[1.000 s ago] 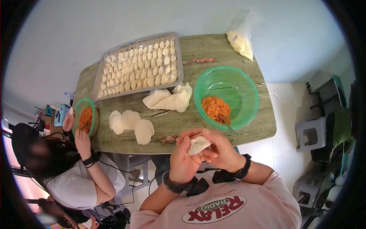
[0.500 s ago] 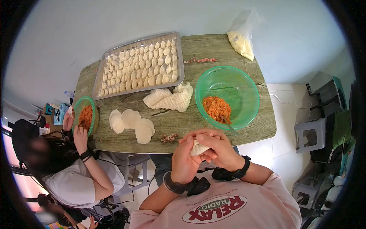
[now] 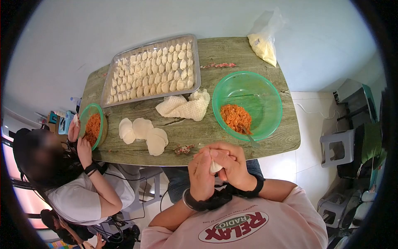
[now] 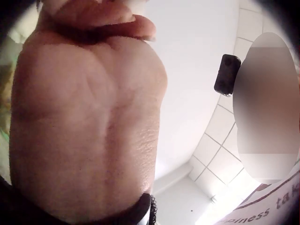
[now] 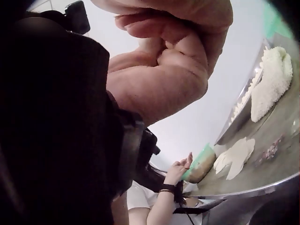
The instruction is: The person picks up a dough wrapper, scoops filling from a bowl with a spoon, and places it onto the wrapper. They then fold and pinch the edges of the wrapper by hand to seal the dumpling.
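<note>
Just off the table's near edge, both hands are clasped together round a pale dumpling [image 3: 215, 167]. Only a small part of it shows between the thumbs; fingers cover the rest. My left hand [image 3: 201, 173] grips it from the left, its thumb against the dough. From the other side my right hand [image 3: 235, 167] wraps over it, thumb laid across the top. In the left wrist view, the heel of the left hand [image 4: 89, 89] and its wrist fill much of the picture. Curled, interlaced fingers [image 5: 183, 61] appear in the right wrist view, with the dumpling hidden.
Ahead stands a green bowl [image 3: 265, 103] of orange filling with a spoon [image 3: 248, 137]. Round wrappers [image 3: 156, 142] lie left, near a cream cloth [image 3: 182, 108] and a tray [image 3: 197, 79] of dumplings. Another person [image 3: 87, 186] works at a second green bowl [image 3: 103, 128]. A plastic bag [image 3: 263, 47] sits far right.
The hands have closed tighter round the dumpling and drawn together, so less of it shows. The right thumb has come over its top. The other person's hand has shifted slightly at their bowl.
</note>
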`<action>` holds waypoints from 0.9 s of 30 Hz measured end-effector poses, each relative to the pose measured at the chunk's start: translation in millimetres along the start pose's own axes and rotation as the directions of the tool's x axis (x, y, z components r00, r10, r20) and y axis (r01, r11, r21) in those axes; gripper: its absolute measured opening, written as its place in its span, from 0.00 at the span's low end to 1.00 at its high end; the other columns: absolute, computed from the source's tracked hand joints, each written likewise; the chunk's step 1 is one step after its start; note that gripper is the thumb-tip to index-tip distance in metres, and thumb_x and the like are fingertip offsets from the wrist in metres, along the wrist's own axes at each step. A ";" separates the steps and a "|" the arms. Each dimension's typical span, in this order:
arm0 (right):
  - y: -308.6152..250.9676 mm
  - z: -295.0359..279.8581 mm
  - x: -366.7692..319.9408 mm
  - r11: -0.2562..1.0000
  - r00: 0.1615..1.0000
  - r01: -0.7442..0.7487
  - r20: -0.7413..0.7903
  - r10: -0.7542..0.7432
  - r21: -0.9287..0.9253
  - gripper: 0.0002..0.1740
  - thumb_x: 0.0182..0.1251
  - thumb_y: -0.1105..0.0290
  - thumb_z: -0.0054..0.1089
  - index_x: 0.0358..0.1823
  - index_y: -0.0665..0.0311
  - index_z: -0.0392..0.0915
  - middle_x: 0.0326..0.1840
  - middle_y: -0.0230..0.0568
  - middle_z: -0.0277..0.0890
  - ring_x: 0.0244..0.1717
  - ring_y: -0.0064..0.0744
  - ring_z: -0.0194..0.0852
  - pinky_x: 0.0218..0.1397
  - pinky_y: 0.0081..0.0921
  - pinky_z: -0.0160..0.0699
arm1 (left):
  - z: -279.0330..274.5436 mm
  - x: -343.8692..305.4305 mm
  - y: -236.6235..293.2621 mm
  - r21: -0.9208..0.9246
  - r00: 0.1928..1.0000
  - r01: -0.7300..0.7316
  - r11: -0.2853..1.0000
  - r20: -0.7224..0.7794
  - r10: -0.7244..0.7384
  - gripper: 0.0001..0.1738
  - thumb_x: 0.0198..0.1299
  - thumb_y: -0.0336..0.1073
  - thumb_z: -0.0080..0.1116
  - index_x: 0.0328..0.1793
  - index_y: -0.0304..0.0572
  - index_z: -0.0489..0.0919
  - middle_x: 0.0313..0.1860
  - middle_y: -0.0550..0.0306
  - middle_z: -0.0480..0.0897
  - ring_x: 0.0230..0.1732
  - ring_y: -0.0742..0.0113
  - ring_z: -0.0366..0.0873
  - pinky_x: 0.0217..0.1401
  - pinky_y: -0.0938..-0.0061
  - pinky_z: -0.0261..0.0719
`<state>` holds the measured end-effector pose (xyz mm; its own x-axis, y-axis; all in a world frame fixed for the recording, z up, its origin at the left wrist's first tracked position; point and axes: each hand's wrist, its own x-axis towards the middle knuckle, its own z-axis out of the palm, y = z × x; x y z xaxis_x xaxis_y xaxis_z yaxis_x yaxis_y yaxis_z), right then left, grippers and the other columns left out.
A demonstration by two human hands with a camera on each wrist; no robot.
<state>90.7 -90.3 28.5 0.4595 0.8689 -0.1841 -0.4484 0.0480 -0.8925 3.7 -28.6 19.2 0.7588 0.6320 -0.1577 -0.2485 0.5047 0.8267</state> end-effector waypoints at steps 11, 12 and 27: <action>21.7 -24.9 16.3 0.956 0.982 -0.100 0.184 0.049 0.275 0.24 0.70 0.60 0.53 0.58 0.72 0.68 0.36 0.32 0.74 0.33 0.15 0.73 0.32 0.13 0.71 | -24.8 13.9 -12.4 -0.127 0.992 0.116 0.985 0.057 -0.109 0.33 0.72 0.56 0.28 0.52 0.31 0.72 0.44 0.48 0.80 0.40 0.64 0.79 0.40 0.72 0.76; 21.1 -23.6 16.3 0.956 0.982 -0.098 0.183 0.048 0.276 0.24 0.70 0.60 0.53 0.58 0.72 0.68 0.36 0.32 0.74 0.33 0.15 0.73 0.32 0.13 0.71 | -21.8 15.3 -7.2 -0.126 0.992 0.117 0.985 0.059 -0.110 0.33 0.72 0.56 0.28 0.52 0.31 0.72 0.44 0.48 0.80 0.40 0.64 0.79 0.40 0.72 0.76; 16.6 -31.2 1.5 0.903 0.963 -0.179 0.258 0.080 0.389 0.19 0.62 0.76 0.60 0.55 0.68 0.71 0.48 0.36 0.77 0.49 0.25 0.75 0.55 0.25 0.73 | -18.1 15.4 12.8 0.753 0.876 -0.473 0.458 0.350 0.330 0.31 0.64 0.54 0.48 0.63 0.35 0.70 0.72 0.41 0.61 0.77 0.46 0.46 0.73 0.58 0.49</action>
<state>107.9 -103.6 0.6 0.2088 0.9675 -0.1426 -0.7860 0.0793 -0.6131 1.4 -1.7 17.6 0.7938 0.5147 0.3240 -0.0196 -0.5108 0.8595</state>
